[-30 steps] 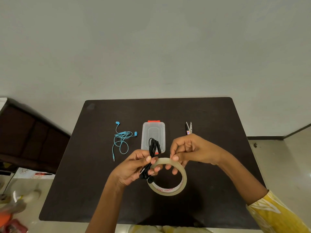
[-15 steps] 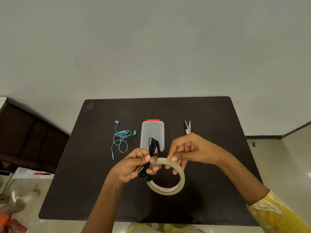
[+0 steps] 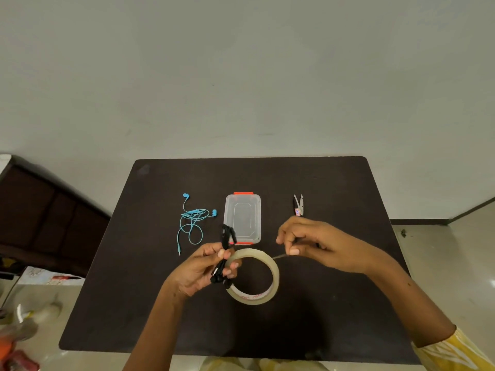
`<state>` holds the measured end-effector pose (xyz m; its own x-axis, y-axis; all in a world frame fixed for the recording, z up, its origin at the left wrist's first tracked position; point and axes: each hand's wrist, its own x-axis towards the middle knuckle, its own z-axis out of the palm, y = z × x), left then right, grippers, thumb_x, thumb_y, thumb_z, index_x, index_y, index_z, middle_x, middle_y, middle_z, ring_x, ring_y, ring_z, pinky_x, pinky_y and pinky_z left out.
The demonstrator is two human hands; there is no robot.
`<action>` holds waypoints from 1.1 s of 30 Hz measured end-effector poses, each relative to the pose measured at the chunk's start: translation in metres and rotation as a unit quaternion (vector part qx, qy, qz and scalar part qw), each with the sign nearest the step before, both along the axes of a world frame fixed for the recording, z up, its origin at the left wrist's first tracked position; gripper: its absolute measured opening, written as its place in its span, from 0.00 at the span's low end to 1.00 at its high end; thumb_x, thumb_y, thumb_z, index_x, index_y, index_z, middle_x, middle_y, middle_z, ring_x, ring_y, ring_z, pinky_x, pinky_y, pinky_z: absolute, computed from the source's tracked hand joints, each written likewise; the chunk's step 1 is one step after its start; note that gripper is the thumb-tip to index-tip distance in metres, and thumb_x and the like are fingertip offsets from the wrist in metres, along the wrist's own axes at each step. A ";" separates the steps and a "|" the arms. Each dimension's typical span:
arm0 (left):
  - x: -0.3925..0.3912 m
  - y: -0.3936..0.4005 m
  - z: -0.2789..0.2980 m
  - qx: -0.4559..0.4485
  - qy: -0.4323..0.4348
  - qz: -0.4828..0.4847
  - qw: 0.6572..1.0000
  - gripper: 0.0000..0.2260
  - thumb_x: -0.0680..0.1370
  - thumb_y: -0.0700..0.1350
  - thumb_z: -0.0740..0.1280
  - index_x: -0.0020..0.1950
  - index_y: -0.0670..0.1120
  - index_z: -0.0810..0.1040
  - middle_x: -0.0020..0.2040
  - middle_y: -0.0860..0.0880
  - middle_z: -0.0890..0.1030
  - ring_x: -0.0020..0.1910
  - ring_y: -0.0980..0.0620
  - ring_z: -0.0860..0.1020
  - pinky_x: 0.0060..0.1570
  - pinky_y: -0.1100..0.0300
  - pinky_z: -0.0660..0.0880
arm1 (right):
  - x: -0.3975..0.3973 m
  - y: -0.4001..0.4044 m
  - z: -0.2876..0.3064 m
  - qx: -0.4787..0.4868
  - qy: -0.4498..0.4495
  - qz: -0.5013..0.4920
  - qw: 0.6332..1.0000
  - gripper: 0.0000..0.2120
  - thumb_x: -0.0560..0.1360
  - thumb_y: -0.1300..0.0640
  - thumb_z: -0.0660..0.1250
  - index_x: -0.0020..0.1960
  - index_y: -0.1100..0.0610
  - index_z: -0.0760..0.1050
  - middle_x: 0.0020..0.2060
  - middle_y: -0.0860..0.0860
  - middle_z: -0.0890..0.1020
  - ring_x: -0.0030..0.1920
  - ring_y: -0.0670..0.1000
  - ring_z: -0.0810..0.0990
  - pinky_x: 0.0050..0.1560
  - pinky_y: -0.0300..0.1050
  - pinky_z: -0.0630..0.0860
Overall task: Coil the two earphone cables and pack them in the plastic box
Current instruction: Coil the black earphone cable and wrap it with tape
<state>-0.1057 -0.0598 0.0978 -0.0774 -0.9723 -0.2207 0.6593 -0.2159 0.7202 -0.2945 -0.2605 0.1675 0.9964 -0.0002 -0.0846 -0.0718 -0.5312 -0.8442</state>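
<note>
Here black earphones (image 3: 226,253) sit within left hand (image 3: 199,273) grip.

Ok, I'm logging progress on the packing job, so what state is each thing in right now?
Black earphones: bundled, gripped in the left hand together with the tape roll.
Tape roll: held above the table, a strip pulled out by the right hand.
Blue earphones: loose and tangled on the table.
Plastic box: lid on, nothing seen inside.
Scissors: lying untouched, blades slightly apart.
</note>
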 end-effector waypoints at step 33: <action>-0.028 -0.047 0.066 0.020 -0.336 0.165 0.927 0.10 0.75 0.47 0.64 0.46 0.44 0.83 0.52 0.46 0.84 0.58 0.51 0.79 0.63 0.53 0.71 | 0.047 0.019 0.036 -0.309 0.048 -0.169 0.935 0.11 0.80 0.52 0.57 0.53 0.58 0.73 0.52 0.51 0.74 0.40 0.48 0.72 0.37 0.42 0.67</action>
